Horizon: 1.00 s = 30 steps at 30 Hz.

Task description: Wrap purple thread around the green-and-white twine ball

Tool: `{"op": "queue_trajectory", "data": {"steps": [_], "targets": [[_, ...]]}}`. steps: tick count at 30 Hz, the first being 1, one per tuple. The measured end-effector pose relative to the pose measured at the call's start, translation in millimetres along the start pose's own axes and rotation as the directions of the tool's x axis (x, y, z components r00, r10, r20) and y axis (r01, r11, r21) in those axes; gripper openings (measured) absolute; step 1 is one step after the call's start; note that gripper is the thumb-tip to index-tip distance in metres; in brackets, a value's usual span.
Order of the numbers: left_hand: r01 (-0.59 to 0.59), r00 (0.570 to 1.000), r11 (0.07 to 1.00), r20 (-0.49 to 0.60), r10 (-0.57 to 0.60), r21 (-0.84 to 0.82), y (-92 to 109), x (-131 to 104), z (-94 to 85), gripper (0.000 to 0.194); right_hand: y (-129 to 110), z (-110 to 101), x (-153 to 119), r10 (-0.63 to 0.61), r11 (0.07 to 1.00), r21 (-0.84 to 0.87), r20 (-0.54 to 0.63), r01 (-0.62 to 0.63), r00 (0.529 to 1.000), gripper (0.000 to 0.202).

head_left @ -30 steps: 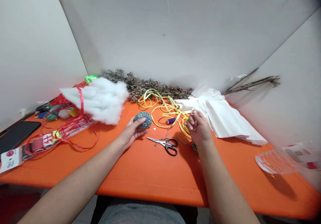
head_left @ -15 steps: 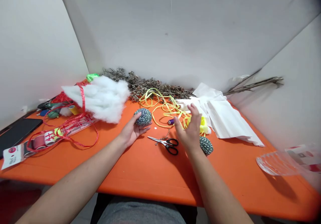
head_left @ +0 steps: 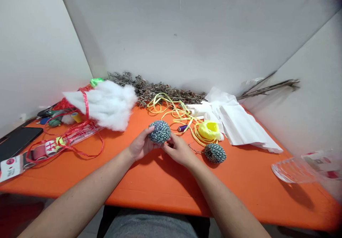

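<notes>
A ball of dark green and white twisted yarn (head_left: 159,131) rests in my left hand (head_left: 141,145), thumb on its upper left side and fingers beneath. Close against its lower right side is my right hand (head_left: 179,151), with fingers curled in. A dark patch shows between those fingers, but I cannot make out what it is. The scissors seen before are out of sight. To the right of my right hand lies a second yarn ball (head_left: 215,153), its loose yarn end stretching left toward my wrist.
Behind are a purple thread spool (head_left: 182,128), yellow ribbon (head_left: 208,130) and dried twigs (head_left: 152,90). White stuffing (head_left: 110,104), red ribbon (head_left: 100,149) and packed thread spools (head_left: 40,152) lie left. White paper sheets (head_left: 243,127) and a clear plastic cup (head_left: 288,170) are right.
My right hand has come left and closed in beside the yarn ball. The ball has moved slightly right and is turned. The scissors have gone from view.
</notes>
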<state>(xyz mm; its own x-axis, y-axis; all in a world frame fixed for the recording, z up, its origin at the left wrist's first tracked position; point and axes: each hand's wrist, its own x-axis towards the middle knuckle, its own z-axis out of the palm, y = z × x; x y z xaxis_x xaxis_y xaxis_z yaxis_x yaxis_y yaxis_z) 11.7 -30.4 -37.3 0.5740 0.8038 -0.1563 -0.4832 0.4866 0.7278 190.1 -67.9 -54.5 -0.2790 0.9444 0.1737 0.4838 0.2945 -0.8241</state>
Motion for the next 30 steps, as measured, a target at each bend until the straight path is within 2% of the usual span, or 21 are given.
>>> {"op": "queue_trajectory", "data": {"steps": [2,6,10,13,20,30], "targets": [[0.002,1.0,1.0,-0.005,-0.002,0.01,0,0,-1.5,0.041,-1,-10,0,0.001,1.0,0.006,0.016,-0.001,1.0,0.024],[0.03,0.999,0.999,-0.021,-0.03,0.03,2,2,-4.6,0.039,-1,-31,0,0.017,0.999,0.038,0.013,-0.018,1.0,0.032],[0.07,0.996,0.997,-0.051,-0.068,0.04,5,3,-5.8,0.042,1,-44,2,0.026,0.997,0.077,-0.13,-0.016,0.991,0.04],[0.069,0.994,0.997,-0.082,-0.065,0.041,7,4,-6.0,0.043,4,-46,4,0.044,0.992,0.122,-0.265,-0.012,0.963,0.043],[0.087,0.988,0.995,-0.129,-0.08,0.049,7,5,-4.2,0.036,10,-49,7,0.118,0.963,0.269,-0.482,0.018,0.868,0.046],[0.109,0.983,0.99,-0.16,-0.093,0.094,4,6,-7.5,0.03,15,-66,6,0.248,0.878,0.454,-0.701,0.15,0.669,0.043]]}}
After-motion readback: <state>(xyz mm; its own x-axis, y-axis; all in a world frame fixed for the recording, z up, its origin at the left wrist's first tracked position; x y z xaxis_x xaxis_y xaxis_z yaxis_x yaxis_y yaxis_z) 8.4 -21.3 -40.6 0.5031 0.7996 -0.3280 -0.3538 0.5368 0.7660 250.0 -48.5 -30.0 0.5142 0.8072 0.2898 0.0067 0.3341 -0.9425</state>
